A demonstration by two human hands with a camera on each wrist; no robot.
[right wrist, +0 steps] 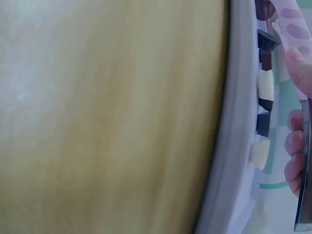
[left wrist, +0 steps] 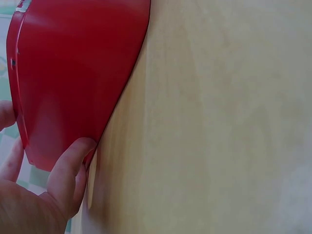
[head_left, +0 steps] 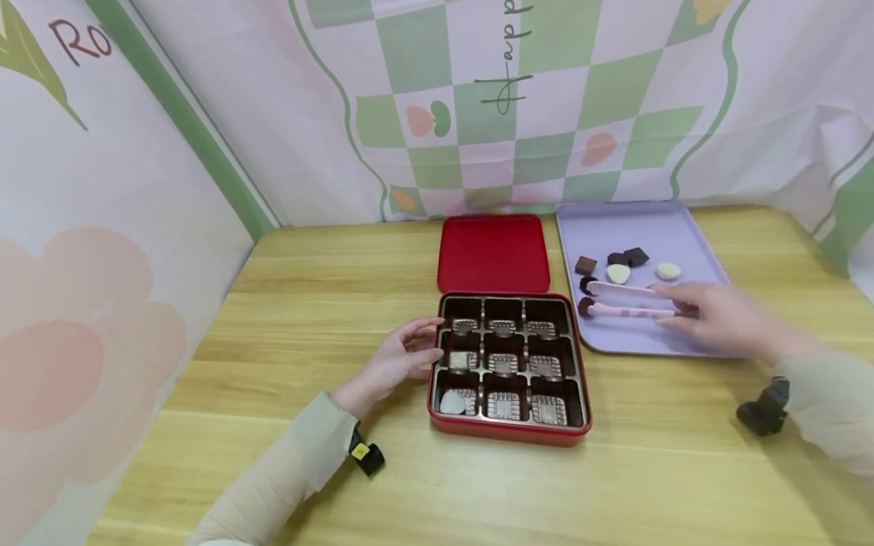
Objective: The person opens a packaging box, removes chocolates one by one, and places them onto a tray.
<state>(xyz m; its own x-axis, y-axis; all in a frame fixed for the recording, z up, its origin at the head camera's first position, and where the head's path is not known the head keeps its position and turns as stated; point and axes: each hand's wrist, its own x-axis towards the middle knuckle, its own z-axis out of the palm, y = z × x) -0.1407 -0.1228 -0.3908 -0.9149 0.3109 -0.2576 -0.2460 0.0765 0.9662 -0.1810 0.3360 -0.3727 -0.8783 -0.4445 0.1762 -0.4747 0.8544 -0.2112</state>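
Observation:
My right hand holds a pair of pink tongs over the lilac tray. The two arms stand apart, their tips right at two small dark brown pieces. My left hand touches the left side of a red tin, fingertips at its rim and wall. Inside the tin is a brown insert with several compartments. A pale square piece lies in the middle-left one and a white rounded piece in the front-left one. The right wrist view shows the spotted tongs at its right edge.
Behind the tin lies its flat red lid. On the tray are a brown square chocolate, dark chocolates and white pieces. A patterned cloth hangs along the back of the wooden table.

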